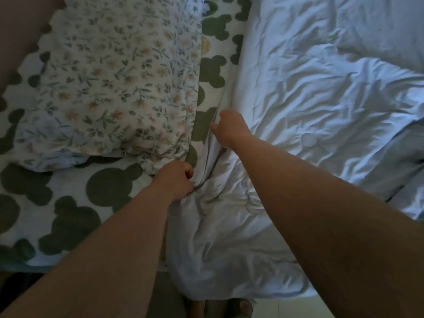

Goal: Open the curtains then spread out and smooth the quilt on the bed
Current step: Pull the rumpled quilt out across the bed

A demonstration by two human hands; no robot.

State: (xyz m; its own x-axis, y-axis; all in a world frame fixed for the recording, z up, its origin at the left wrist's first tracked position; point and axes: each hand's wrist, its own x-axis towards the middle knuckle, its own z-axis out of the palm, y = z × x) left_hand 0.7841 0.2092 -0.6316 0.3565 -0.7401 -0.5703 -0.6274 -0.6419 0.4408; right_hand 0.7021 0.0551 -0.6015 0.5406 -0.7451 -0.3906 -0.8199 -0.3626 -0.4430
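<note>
Gripping the near edge of the white quilt [286, 92], both bare hands are curled closed on its fabric. The left hand [176, 182] sits just below frame centre, fingers bunched around a fold of the edge, touching the corner of the floral pillow [110, 83] at its 11 o'clock. The right hand [229, 128] lies at the left hand's 1 o'clock, farther up the same edge, its fingers hooked over the hem where the quilt meets the bed sheet [68, 193], which is white with dark green mouse-head shapes. The quilt fills the right half of the view from 12 o'clock round to 5 o'clock, heavily creased, with its lower part hanging over the side of the bed at 6 o'clock. A small round button-like tuft [308, 140] shows on the quilt at the right hand's 3 o'clock. The pillow lies on the sheet toward 10 o'clock. The room is dim.
</note>
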